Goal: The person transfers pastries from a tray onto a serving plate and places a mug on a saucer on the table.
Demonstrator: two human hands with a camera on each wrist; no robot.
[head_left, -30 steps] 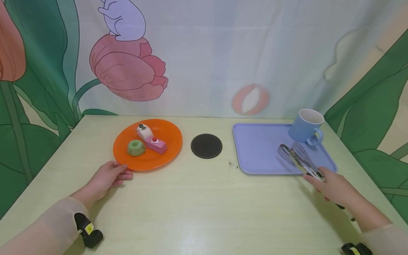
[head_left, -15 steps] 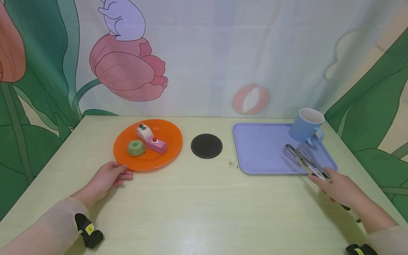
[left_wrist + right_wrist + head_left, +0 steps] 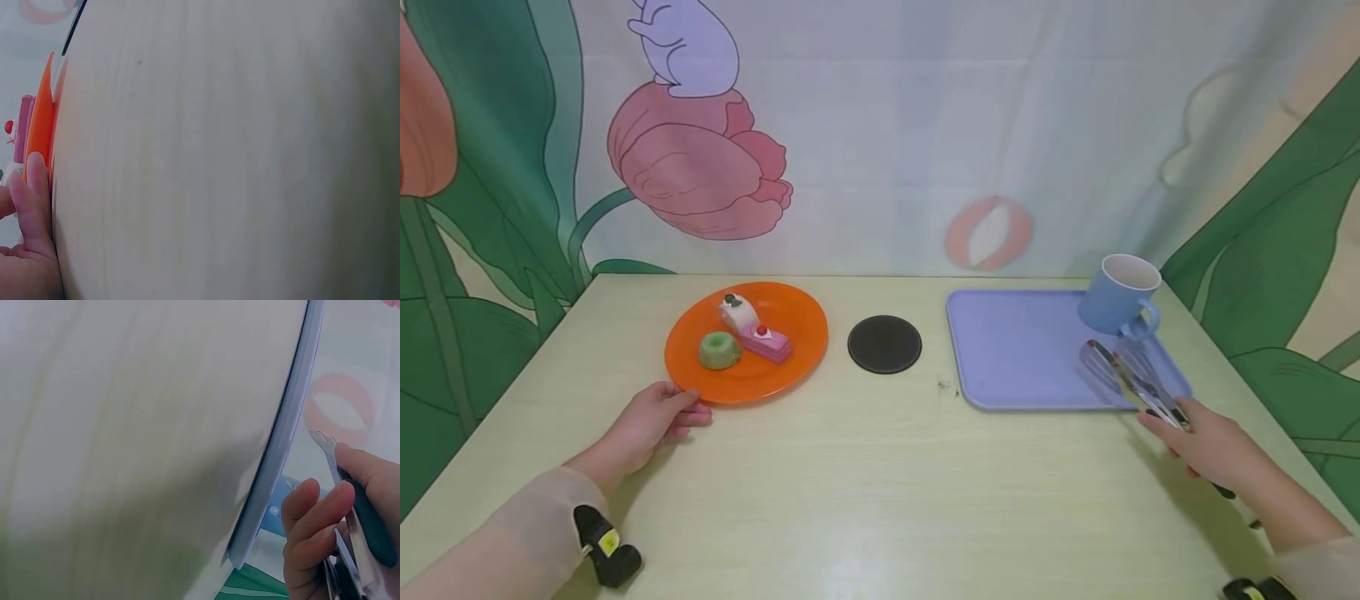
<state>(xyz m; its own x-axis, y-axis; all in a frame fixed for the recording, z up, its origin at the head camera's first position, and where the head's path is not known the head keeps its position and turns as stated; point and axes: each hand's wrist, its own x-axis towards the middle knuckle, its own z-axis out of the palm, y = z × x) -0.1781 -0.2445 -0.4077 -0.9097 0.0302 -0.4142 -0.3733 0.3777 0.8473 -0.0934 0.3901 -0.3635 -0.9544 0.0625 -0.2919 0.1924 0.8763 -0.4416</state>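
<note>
My left hand (image 3: 647, 425) holds the near-left rim of an orange plate (image 3: 801, 329), thumb over the edge and other fingers low beside it. On the plate lie a green ring-shaped cake (image 3: 719, 351), a white roll (image 3: 739, 312) and a pink cake slice (image 3: 765, 342) with a red topping. My right hand (image 3: 1221, 442) grips a bundle of metal utensils (image 3: 1153, 400) with dark handles, tilted above the near-right part of a lilac tray (image 3: 1007, 367). In the right wrist view, one utensil (image 3: 325, 445) has a notched, fork-like tip; the exact kinds are unclear.
A light blue mug (image 3: 1111, 302) stands at the tray's back right corner. Between plate and tray lies a round black coaster (image 3: 884, 344). The pale table (image 3: 880, 492) reaches back to a patterned curtain (image 3: 880, 150).
My right hand, with the utensils, has shifted slightly right and toward me. The left hand stays at the plate rim, and the plate and tray have not visibly moved.
</note>
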